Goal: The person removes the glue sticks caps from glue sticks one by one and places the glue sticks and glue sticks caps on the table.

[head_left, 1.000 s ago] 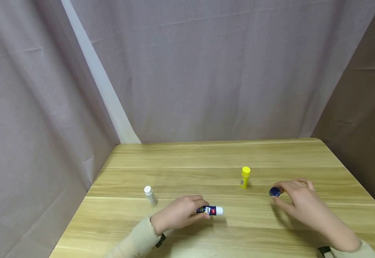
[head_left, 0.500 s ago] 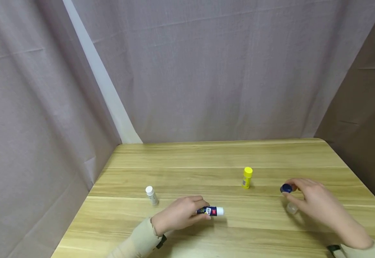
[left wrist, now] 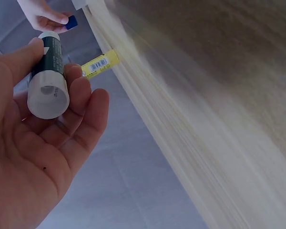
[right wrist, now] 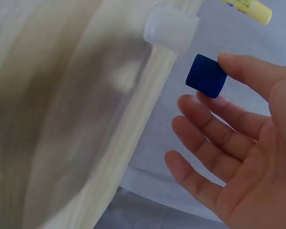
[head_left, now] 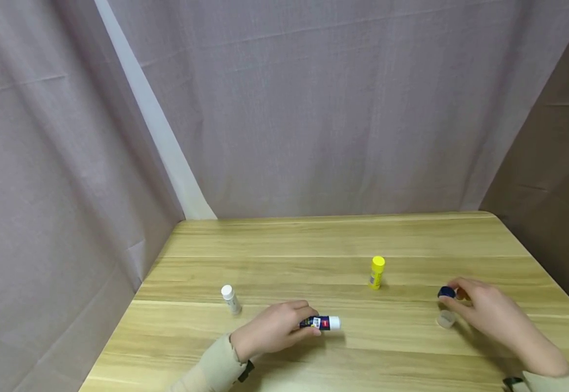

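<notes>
In the head view my left hand (head_left: 276, 328) grips a dark blue glue stick (head_left: 322, 323) lying sideways, its white tip pointing right. The left wrist view shows the hollow white base (left wrist: 48, 95) of this stick facing the camera. Out to the right, my right hand (head_left: 497, 313) pinches a small blue cap (right wrist: 206, 76) between thumb and fingertips, the other fingers loosely bent. Just below that cap a translucent whitish cup-shaped piece (head_left: 445, 319) stands on the table, seen also near the cap in the right wrist view.
A yellow glue stick (head_left: 376, 273) stands upright between the hands, farther back. To the left stands a white glue stick (head_left: 230, 299). The wooden table (head_left: 284, 239) ends at grey curtains (head_left: 314, 109) behind and to the sides.
My right hand has moved right with the blue cap and turned it, so its opening no longer faces the camera. The translucent piece has come into sight below. The left hand stays put.
</notes>
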`<control>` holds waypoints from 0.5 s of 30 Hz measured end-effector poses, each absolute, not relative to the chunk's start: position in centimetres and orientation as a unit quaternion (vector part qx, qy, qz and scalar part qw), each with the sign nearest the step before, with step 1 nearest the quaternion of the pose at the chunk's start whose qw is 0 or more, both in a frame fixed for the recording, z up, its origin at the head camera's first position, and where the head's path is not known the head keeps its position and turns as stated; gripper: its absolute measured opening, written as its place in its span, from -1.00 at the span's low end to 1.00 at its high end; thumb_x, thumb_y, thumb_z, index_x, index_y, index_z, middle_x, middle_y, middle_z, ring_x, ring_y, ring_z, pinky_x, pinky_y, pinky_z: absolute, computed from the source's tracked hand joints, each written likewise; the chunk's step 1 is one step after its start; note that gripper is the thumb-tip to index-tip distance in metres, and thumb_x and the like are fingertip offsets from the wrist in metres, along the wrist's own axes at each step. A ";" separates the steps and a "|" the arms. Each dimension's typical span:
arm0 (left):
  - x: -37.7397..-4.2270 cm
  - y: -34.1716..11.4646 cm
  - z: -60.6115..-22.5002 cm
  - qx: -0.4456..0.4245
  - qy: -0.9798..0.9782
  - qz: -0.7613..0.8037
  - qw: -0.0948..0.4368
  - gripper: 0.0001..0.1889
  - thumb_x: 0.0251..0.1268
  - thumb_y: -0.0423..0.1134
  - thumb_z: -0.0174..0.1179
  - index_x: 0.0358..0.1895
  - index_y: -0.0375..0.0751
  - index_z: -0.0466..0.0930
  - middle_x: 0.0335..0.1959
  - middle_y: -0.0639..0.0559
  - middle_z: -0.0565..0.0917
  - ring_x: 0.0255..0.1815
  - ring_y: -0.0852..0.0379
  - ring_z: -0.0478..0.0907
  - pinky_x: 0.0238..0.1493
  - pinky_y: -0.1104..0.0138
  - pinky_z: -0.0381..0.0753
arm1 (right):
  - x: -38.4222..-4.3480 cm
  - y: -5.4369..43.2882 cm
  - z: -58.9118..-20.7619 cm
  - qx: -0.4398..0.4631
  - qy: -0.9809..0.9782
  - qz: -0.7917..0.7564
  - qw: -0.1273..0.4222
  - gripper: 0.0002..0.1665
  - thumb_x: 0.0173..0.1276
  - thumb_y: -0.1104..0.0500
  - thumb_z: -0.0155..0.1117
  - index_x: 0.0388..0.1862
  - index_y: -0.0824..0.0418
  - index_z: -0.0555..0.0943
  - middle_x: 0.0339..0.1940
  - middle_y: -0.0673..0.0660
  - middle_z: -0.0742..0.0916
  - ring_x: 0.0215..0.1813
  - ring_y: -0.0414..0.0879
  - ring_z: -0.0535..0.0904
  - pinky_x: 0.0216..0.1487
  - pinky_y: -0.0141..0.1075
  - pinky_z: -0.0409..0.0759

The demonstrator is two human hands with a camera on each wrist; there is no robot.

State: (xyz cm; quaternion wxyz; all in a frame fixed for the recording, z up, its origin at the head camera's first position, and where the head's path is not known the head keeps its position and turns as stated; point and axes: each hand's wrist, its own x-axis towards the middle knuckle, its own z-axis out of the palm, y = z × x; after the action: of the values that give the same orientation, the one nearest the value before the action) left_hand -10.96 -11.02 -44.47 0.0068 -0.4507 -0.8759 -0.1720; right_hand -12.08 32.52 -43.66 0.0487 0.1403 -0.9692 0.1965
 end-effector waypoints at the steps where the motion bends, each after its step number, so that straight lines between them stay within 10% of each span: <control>1: -11.0 -11.0 -44.5 -0.452 -0.875 -0.172 0.006 -0.66 0.53 0.04 0.11 0.01 -0.14 0.67 -0.27 0.24 0.55 -0.46 0.48 0.30 -0.37 0.66 0.37 | -12.1 32.7 -43.8 0.135 -0.970 0.197 0.042 -0.56 0.41 -0.09 0.36 -0.01 0.25 0.64 -0.31 0.03 0.69 -0.28 -0.01 0.62 -0.37 -0.05 0.58; 15: -11.1 -11.1 -44.8 -0.455 -0.874 -0.172 0.000 -0.62 0.52 0.08 0.09 0.03 -0.15 0.67 -0.26 0.23 0.55 -0.49 0.49 0.27 -0.41 0.67 0.34 | -12.8 34.2 -45.3 0.122 -0.973 0.192 -0.023 -0.61 0.50 -0.03 0.26 -0.05 0.30 0.61 -0.50 -0.06 0.56 -0.51 -0.18 0.39 -0.50 -0.30 0.35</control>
State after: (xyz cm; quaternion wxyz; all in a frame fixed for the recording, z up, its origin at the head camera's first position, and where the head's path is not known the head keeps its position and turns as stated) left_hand -11.07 -11.06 -44.78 0.0005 -0.4548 -0.8739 -0.1716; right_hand -12.80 34.17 -45.35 -0.0233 0.1224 -0.9734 0.1920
